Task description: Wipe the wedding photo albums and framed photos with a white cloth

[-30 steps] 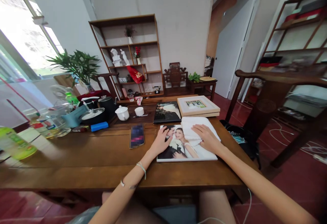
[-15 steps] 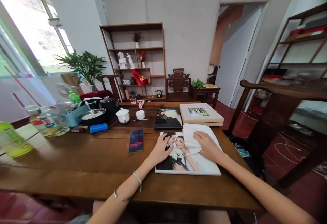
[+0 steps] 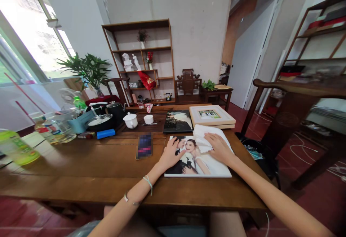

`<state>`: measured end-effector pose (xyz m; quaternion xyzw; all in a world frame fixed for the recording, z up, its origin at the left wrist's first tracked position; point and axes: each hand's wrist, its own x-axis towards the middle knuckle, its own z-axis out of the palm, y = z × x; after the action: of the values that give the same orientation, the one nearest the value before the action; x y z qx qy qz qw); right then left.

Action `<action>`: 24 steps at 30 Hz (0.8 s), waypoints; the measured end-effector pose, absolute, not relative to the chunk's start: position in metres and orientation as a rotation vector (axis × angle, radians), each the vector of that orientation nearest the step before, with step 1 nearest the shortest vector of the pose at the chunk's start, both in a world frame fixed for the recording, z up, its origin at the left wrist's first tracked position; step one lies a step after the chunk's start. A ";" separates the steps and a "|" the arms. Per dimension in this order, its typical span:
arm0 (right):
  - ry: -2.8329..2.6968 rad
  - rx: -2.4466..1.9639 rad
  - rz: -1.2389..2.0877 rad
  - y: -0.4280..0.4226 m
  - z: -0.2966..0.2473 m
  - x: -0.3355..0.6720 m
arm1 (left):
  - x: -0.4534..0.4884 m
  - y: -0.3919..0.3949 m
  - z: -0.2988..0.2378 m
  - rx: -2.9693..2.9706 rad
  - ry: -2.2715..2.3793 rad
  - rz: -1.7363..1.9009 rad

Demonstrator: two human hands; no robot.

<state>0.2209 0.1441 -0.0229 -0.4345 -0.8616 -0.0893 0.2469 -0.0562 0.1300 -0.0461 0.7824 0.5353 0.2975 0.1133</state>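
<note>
A wedding photo panel (image 3: 186,170) lies flat near the table's front edge, showing a couple in dark and white clothes. My left hand (image 3: 172,153) rests on its left side with the fingers spread. On the upper right part of the panel lies a folded white cloth (image 3: 201,135). My right hand (image 3: 220,148) grips this cloth from above and presses it against the panel, its fingertips on the fabric. The cloth covers the panel's upper right corner and reaches past its top edge.
Behind the panel lie a dark photo album (image 3: 177,122) and stacked white frames (image 3: 212,115). A phone (image 3: 144,145) with a blurred screen is left of the panel. A lidded white teapot (image 3: 130,120), white cup (image 3: 148,119), blue box (image 3: 106,133) and bottles stand farther left.
The view has shifted slightly, so the panel appears a little higher. Both hands keep almost the same places on the panel and cloth.
</note>
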 end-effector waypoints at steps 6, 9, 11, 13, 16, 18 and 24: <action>-2.079 -1.134 -0.353 0.154 -0.012 0.240 | -0.059 0.132 -0.047 2.366 1.516 0.905; -2.020 -1.096 -0.467 0.151 -0.004 0.246 | -0.060 0.132 -0.047 2.396 1.504 0.900; -2.098 -1.095 -0.504 0.149 -0.002 0.242 | -0.060 0.131 -0.047 2.404 1.506 0.862; -2.213 -1.114 -0.495 0.148 -0.005 0.234 | -0.060 0.129 -0.046 2.408 1.509 0.822; -2.376 -1.150 -0.388 0.150 -0.016 0.222 | -0.059 0.129 -0.046 2.410 1.510 0.807; -2.410 -1.202 -0.267 0.154 -0.023 0.217 | -0.059 0.129 -0.046 2.416 1.511 0.812; -2.353 -1.351 -0.107 0.164 -0.025 0.213 | -0.059 0.130 -0.047 2.452 1.514 0.796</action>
<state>0.2125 0.1638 -0.0252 -0.4863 -0.8469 -0.0385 0.2117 -0.0594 0.1301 -0.0466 0.8178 0.5050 0.2655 0.0759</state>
